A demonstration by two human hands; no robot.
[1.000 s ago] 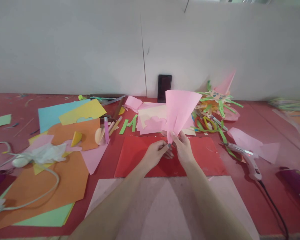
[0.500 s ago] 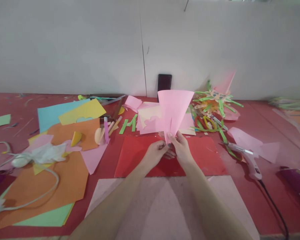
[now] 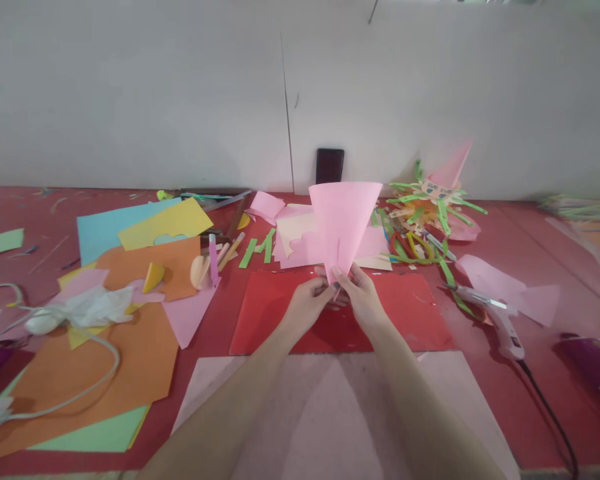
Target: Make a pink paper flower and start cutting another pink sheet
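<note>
A pink paper cone (image 3: pixel 345 217) stands with its wide end up and its narrow tip between my two hands. My left hand (image 3: pixel 310 300) is closed on the tip from the left side. From the right, my right hand (image 3: pixel 363 293) pinches the cone low down, thumb on the near face. Some fingertips are hidden behind the paper. Both hands are over a red board (image 3: pixel 265 320), with a pale pink sheet (image 3: pixel 330 400) nearer to me.
At right lie a glue gun (image 3: pixel 495 317) with a black cord and pink paper scraps (image 3: pixel 495 283). A decorated pink cone (image 3: pixel 450 170) with green strips stands behind. Orange sheets (image 3: pixel 145 360), a white cable (image 3: pixel 113 373) and several markers (image 3: pixel 213 260) are at left. A dark phone (image 3: pixel 330 165) leans against the wall.
The cone's wide end has shifted slightly left and its tip now sits lower between my fingers. My hands have moved only a little, still holding it.
</note>
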